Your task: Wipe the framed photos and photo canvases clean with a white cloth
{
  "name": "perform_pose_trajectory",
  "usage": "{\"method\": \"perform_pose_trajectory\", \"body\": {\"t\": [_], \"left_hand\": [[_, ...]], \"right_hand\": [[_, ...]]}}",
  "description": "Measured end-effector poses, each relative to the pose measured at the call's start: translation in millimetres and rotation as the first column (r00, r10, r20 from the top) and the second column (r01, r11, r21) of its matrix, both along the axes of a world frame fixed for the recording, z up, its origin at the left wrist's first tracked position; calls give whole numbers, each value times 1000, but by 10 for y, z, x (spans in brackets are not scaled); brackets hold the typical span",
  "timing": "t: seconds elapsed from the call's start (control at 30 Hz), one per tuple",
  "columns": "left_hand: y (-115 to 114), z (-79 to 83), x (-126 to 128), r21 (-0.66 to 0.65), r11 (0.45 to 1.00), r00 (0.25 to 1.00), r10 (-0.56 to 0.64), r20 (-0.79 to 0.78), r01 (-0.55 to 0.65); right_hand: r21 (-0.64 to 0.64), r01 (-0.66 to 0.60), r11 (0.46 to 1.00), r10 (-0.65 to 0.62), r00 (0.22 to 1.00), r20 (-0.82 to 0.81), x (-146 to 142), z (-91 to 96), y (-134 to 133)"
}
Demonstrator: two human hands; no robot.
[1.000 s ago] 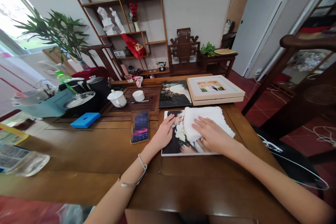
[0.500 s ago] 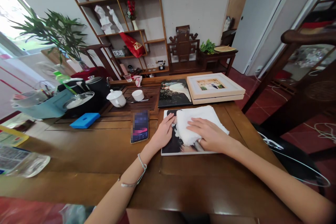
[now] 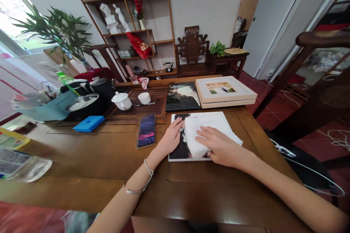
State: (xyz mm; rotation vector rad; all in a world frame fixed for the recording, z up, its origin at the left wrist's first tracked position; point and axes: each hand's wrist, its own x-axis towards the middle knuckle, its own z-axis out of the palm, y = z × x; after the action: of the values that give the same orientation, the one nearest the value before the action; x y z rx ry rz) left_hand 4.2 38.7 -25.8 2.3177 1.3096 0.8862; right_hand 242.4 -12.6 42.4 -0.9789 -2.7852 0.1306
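Note:
A photo panel (image 3: 180, 151) with a dark and white picture lies flat on the wooden table. Spread over much of it is a white cloth (image 3: 193, 131), its right corner reaching past the panel's edge. My right hand (image 3: 221, 145) presses down on the cloth and grips it, with the thumb low at its near edge. On the panel's left side rests my left hand (image 3: 172, 136), fingers extended and holding nothing, steadying contact along the edge. The cloth hides most of the panel's picture.
Behind the panel lie a dark photo panel (image 3: 182, 97) and stacked pale frames (image 3: 226, 93). Left of my hands are a phone (image 3: 146, 130), a blue block (image 3: 89, 123), a lidded white teacup (image 3: 121, 101) and a small white cup (image 3: 144, 98). A chair (image 3: 284, 116) stands at right.
The white cloth and my right hand have slid slightly toward me and to the right across the panel. My left hand stays in place at the panel's left side.

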Motion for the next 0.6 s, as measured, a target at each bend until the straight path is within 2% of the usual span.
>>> {"method": "perform_pose_trajectory", "body": {"t": [0.17, 0.6], "left_hand": [[-14, 50, 18, 14, 1000, 999, -14, -36, 15], [8, -23, 1, 17, 1000, 1000, -9, 16, 8]], "right_hand": [[-32, -49, 998, 48, 998, -38, -4, 10, -77], [-2, 60, 998, -60, 996, -68, -48, -131, 115]]}}
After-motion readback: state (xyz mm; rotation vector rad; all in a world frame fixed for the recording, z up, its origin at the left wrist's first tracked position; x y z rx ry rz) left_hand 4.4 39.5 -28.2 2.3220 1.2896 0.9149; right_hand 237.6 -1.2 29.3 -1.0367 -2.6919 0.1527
